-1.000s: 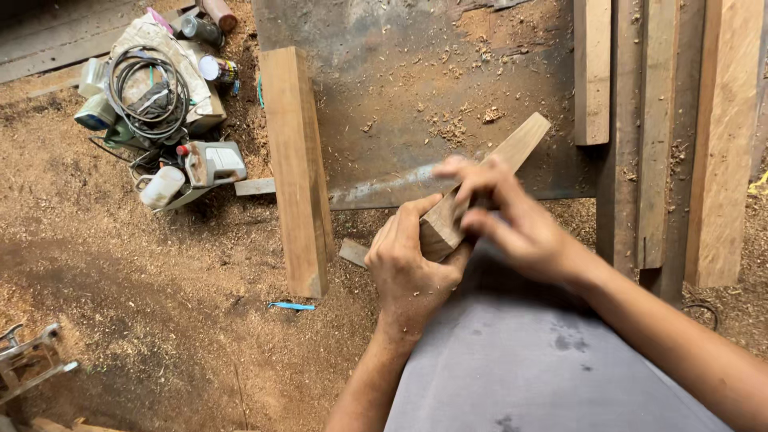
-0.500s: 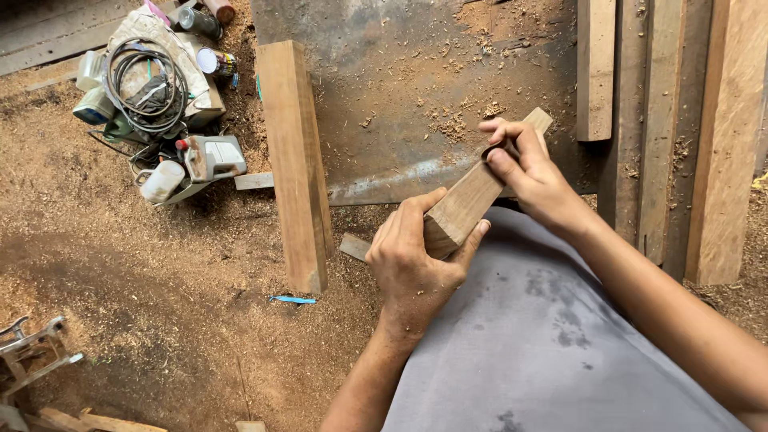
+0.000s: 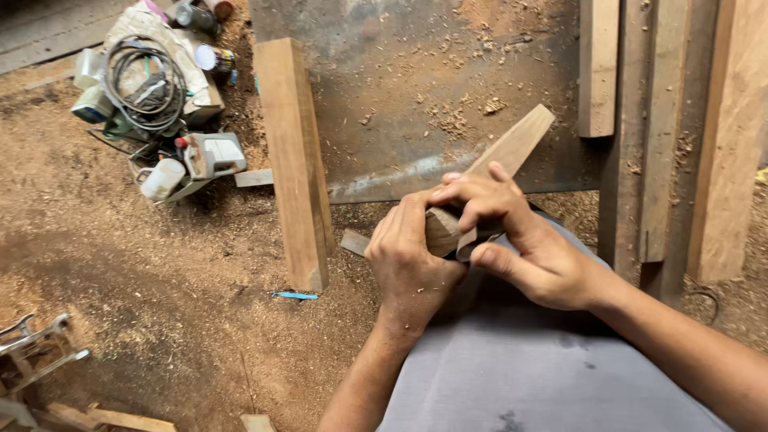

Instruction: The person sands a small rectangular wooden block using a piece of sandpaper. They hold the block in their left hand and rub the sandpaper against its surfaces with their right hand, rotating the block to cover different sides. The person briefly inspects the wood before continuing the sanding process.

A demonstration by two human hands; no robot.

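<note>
Both hands are on the wooden strip (image 3: 512, 148) above the grey lap: left hand (image 3: 410, 268) wrapped round its near end, right hand (image 3: 520, 240) pinching a small sheet against it. The near end disappears under the fingers (image 3: 472, 210), and the sheet's kind is hard to make out. A thick beam (image 3: 294, 160) lies on the sawdust floor (image 3: 120, 264) alongside.

The floor (image 3: 120, 272) is bare ground thick with sawdust and wood shavings, lit evenly by daylight. A dark metal sheet (image 3: 400, 88) lies flat at the top middle, dusted with chips. A thick timber block (image 3: 294, 160) rests along the sheet's left edge. Long planks (image 3: 732, 136) lie side by side on the right. A heap of power tools and coiled cable (image 3: 152, 88) fills the top left corner.
</note>
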